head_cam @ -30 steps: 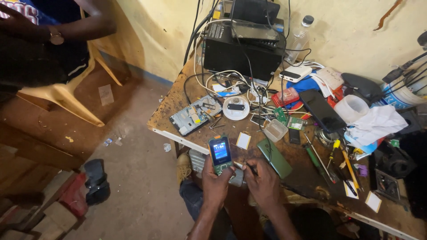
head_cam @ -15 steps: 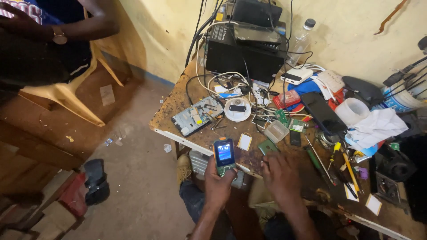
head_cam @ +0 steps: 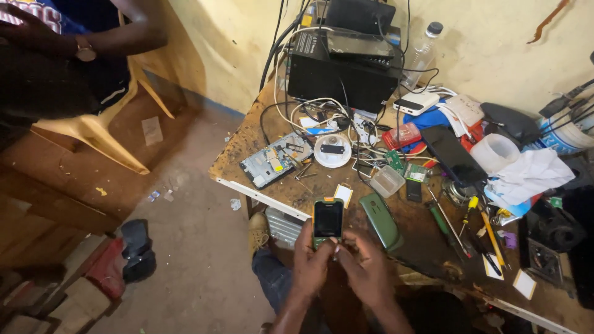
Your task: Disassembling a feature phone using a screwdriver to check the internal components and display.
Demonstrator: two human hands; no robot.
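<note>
Small phone-repair workshop: a worn wooden bench point(head_cam: 247, 162) is carrying a bare circuit board point(head_cam: 272, 162) at 11 o'clock, screwdrivers point(head_cam: 467, 213) at 3 o'clock, tangled cables point(head_cam: 291, 114).

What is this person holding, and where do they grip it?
A small green mobile phone, gripped at its lower end by both the left hand and right hand.

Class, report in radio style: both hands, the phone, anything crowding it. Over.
Left hand and right hand both on phone, screen dark. Green cover lies just right of it on bench. Nothing blocking.

left hand point(head_cam: 311, 263): bare | right hand point(head_cam: 365, 269): bare | forearms: no sleeves | legs: blue trousers
</note>
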